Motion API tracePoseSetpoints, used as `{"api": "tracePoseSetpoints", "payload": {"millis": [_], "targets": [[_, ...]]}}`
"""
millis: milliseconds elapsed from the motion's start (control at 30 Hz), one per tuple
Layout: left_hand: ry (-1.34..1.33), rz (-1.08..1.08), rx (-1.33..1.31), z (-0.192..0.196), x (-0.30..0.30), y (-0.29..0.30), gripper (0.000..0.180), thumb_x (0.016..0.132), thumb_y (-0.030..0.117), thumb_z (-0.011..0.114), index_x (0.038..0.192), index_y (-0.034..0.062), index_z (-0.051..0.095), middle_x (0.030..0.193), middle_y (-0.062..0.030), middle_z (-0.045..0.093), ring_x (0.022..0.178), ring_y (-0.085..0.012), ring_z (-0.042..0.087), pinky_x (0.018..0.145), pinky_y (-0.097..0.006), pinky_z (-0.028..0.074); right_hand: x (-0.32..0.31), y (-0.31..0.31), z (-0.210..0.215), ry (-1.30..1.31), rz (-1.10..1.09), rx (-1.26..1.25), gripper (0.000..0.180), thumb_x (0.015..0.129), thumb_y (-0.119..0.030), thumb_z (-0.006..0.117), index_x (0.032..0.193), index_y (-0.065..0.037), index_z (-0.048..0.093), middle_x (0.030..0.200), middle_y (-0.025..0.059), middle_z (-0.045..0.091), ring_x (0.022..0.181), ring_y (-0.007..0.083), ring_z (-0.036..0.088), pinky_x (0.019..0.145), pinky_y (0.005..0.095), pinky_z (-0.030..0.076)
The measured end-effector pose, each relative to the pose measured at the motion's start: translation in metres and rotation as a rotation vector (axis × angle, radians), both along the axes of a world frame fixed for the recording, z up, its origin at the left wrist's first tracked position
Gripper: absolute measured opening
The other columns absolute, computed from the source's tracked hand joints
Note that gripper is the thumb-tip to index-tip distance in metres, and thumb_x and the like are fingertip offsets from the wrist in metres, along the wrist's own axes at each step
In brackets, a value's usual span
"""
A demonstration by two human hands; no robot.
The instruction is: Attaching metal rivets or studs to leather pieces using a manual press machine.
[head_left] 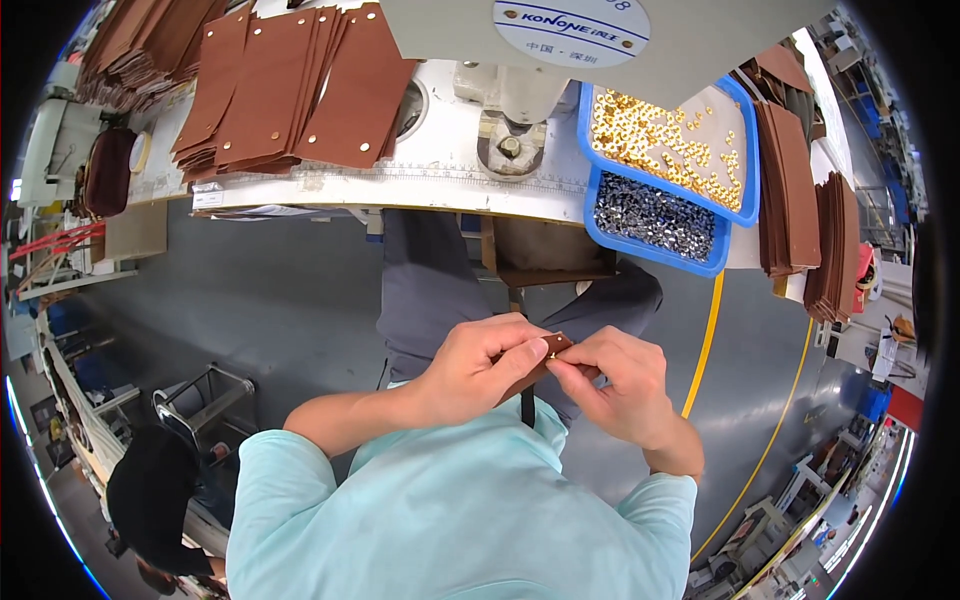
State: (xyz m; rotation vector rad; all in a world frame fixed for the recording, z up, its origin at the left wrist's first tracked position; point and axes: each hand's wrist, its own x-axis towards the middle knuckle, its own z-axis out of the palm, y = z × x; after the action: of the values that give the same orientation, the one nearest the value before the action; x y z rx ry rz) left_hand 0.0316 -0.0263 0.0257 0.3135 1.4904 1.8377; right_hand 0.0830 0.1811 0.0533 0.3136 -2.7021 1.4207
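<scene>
Above my lap, my left hand (475, 360) is closed on a brown leather piece (559, 343), thumb on top and fingers curled around it. Part of the piece is hidden by the hands. My right hand (622, 385) pinches at the piece's edge with thumb and forefinger. Between those fingertips a small gold-coloured metal fastener (552, 356) shows; its exact kind is too small to tell.
Ahead stands a pale press machine (440, 35) on a white table (450, 185). Stacks of brown leather pieces (265, 90) lie left, with more leather stacks (785, 190) right. Blue trays hold gold fasteners (650, 130) and dark metal ones (650, 218). Another person (155, 495) is behind left.
</scene>
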Motion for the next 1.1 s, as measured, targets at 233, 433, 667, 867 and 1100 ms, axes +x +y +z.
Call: {"api": "tracePoseSetpoints", "payload": {"millis": [233, 433, 667, 867, 1100], "targets": [[0.257, -0.133, -0.129, 0.009, -0.008, -0.003, 0.025, 0.097, 0.018, 0.072, 0.116, 0.0019, 0.074, 0.097, -0.0093, 0.073, 0.081, -0.0214, 0.068, 0.073, -0.032, 0.054, 0.005, 0.0, 0.003, -0.004, -0.075, 0.003, 0.013, 0.08, -0.006, 0.086, 0.085, -0.002, 0.074, 0.078, 0.0076, 0.073, 0.06, 0.0154, 0.072, 0.052, 0.0245, 0.057], [0.595, -0.129, -0.15, -0.005, -0.009, -0.004, 0.023, 0.093, 0.018, 0.074, 0.111, 0.0032, 0.077, 0.094, -0.0092, 0.077, 0.078, -0.0241, 0.069, 0.071, -0.034, 0.055, 0.006, 0.001, 0.003, -0.117, -0.155, -0.197, 0.016, 0.076, -0.004, 0.088, 0.084, 0.0, 0.074, 0.076, 0.0103, 0.073, 0.061, 0.0146, 0.069, 0.054, 0.0247, 0.054], [0.624, -0.137, -0.255, 0.005, -0.007, 0.0, 0.02, 0.087, 0.016, 0.08, 0.104, 0.0052, 0.079, 0.089, -0.0071, 0.077, 0.071, -0.0226, 0.068, 0.069, -0.033, 0.054, -0.002, 0.007, 0.003, 0.053, -0.271, -0.071, 0.012, 0.08, -0.002, 0.085, 0.086, 0.001, 0.075, 0.079, 0.0101, 0.074, 0.061, 0.0152, 0.07, 0.053, 0.0248, 0.056], [0.949, -0.039, -0.331, 0.001, -0.01, -0.001, 0.013, 0.084, 0.015, 0.076, 0.096, 0.0097, 0.078, 0.085, 0.0009, 0.076, 0.062, -0.0165, 0.061, 0.053, -0.029, 0.048, -0.005, 0.023, -0.006, 0.004, -0.175, -0.061, 0.015, 0.082, -0.003, 0.084, 0.095, 0.001, 0.077, 0.086, 0.0113, 0.074, 0.072, 0.0167, 0.07, 0.06, 0.0268, 0.056], [1.543, 0.085, -0.089, -0.006, -0.022, -0.005, 0.016, 0.071, 0.01, 0.077, 0.086, 0.0133, 0.071, 0.094, 0.0009, 0.076, 0.072, -0.0161, 0.065, 0.057, -0.027, 0.052, -0.005, 0.027, -0.01, -0.405, 0.12, -0.612, 0.016, 0.085, 0.005, 0.078, 0.101, 0.003, 0.079, 0.096, 0.0128, 0.073, 0.079, 0.0143, 0.071, 0.066, 0.0244, 0.058]]}}
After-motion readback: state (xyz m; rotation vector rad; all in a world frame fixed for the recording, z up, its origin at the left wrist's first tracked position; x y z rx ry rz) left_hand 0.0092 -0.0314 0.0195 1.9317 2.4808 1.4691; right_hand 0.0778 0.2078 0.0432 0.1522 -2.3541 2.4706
